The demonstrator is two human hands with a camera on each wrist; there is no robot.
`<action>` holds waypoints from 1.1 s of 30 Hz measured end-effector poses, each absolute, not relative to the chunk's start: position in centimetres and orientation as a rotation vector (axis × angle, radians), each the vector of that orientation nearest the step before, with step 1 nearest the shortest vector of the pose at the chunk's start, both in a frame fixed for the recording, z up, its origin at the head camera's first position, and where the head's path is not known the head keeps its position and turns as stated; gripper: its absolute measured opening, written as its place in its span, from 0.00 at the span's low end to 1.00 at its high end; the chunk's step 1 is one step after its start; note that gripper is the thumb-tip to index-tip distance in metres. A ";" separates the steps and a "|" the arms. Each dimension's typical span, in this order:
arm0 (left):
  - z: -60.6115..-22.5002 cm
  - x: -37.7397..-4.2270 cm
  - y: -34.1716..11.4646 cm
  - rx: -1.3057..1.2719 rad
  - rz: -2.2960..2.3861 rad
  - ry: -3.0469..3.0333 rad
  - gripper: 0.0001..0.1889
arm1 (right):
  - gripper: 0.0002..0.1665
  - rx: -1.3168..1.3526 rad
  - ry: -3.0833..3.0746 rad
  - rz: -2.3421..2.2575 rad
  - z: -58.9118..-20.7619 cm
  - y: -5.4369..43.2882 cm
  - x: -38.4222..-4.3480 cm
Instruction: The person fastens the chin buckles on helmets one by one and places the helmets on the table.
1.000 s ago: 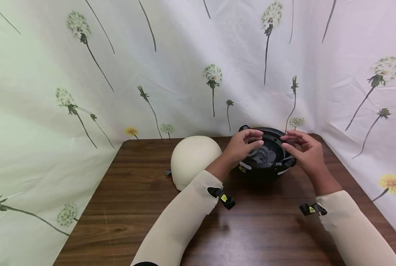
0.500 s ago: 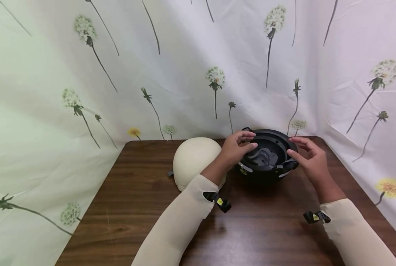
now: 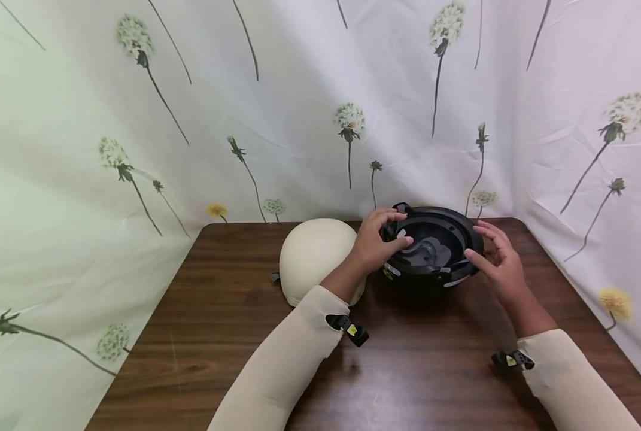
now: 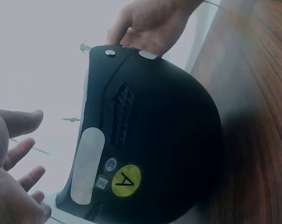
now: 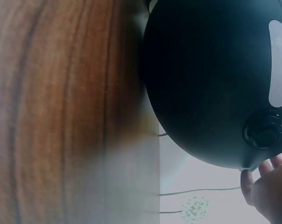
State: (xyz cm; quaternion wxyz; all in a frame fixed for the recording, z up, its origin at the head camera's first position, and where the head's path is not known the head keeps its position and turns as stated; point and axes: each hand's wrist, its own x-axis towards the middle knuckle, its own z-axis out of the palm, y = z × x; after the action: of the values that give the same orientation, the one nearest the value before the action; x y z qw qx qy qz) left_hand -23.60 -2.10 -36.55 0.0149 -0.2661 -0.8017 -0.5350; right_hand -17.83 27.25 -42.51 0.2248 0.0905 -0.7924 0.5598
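Note:
An upturned black helmet point(image 3: 433, 276) sits at the back right of the table, its padded hollow facing up. Beside its left rim is my left hand point(image 3: 373, 240), thumb and fingers spread. In the left wrist view this hand point(image 4: 12, 163) stands apart from the shell, which bears a yellow "A" sticker point(image 4: 127, 180). At the right rim my right hand point(image 3: 500, 263) has its thumb and fingers curved and parted; its fingertips point(image 5: 264, 167) are close to the shell's edge in the right wrist view, and contact is unclear. A cream helmet point(image 3: 317, 257) lies dome up, left of the black one.
The brown wooden table point(image 3: 207, 335) runs back to a white cloth backdrop point(image 3: 277, 120) printed with dandelions. The cream helmet stands close to my left forearm point(image 3: 293, 353). A dark strap end point(image 3: 275, 277) pokes out at that helmet's left side.
Both hands have moved apart, from over the black helmet's opening to its left and right rims. The cream helmet stays where it was; the view shifts slightly.

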 end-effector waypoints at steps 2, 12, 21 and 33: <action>-36.5 -23.5 -2.1 -0.826 -1.623 -2.520 0.28 | 0.33 0.240 -2.178 1.587 -42.7 27.2 -17.7; -36.9 -23.2 -1.8 -0.827 -1.497 -2.705 0.39 | 0.39 0.195 -2.215 1.691 -42.8 27.5 -17.5; -37.1 -22.9 -2.0 -0.812 -1.354 -2.854 0.45 | 0.49 0.229 -2.300 1.669 -43.1 28.0 -17.9; -37.5 -22.8 -1.9 -0.850 -1.333 -2.922 0.54 | 0.45 0.236 -2.178 1.879 -43.8 27.9 -18.4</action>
State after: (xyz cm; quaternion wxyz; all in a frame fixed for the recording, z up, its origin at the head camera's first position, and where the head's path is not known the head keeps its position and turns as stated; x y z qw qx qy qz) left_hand -22.79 -1.87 -37.51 -0.0902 -0.2548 -0.8759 -0.3997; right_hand -18.37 27.87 -43.76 0.1273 0.0811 -0.7484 0.6459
